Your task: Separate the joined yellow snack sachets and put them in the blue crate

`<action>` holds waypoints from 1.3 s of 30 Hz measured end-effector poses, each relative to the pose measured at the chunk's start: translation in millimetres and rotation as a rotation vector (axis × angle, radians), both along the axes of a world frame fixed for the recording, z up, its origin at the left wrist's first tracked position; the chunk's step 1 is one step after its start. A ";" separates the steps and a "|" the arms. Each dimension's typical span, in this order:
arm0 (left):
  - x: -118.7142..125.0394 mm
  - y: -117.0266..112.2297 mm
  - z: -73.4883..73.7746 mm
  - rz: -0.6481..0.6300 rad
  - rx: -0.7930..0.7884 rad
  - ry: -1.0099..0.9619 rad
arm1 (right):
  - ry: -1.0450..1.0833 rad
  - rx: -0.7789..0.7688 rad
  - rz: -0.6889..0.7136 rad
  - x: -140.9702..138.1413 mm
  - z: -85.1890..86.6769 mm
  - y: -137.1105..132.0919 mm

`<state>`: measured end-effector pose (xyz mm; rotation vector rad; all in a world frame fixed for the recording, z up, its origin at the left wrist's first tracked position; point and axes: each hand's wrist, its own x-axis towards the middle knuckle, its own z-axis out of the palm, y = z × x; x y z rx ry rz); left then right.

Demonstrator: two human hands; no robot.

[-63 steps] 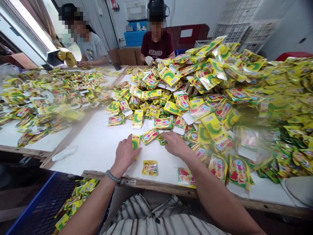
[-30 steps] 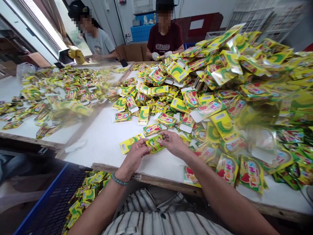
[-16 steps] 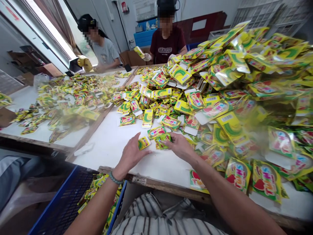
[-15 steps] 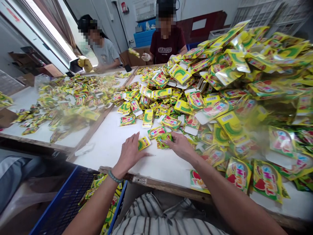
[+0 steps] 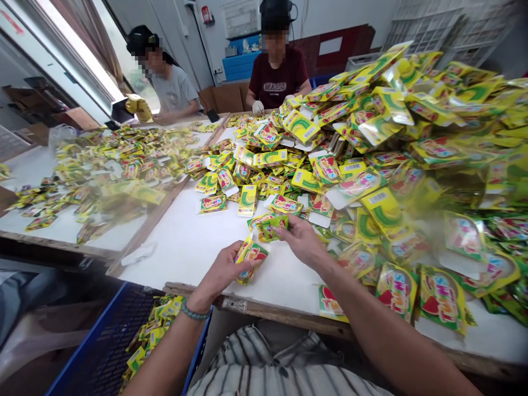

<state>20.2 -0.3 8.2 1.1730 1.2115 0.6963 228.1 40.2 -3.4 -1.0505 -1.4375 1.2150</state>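
My left hand [image 5: 223, 270] is closed around a small yellow and green candy box [image 5: 251, 257] with a watermelon print, held tilted just above the white tabletop [image 5: 181, 231]. Between the thumb and fingers of my right hand [image 5: 304, 242] is a small green sachet [image 5: 273, 227]. The sachet is close to the upper right of the box, seemingly apart from it. Behind the sachet another candy box, partly hidden, lies on the table. Several more boxes, such as a yellow one [image 5: 248, 200], lie just beyond my hands.
A high heap of candy boxes [image 5: 379, 209] covers the right side. A wooden strip [image 5: 142, 234] divides the table; more packets lie left of it. Below the table edge stands a blue crate [image 5: 97, 335] holding boxes. Two people [image 5: 277, 74] sit across the table.
My left hand has picked up the candy box from the table and tipped it toward the right hand. My right hand has lifted the green sachet slightly.
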 end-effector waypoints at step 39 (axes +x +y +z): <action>23.9 -0.7 1.6 0.104 -0.194 -0.338 | -0.318 0.079 0.169 -5.4 20.5 -19.3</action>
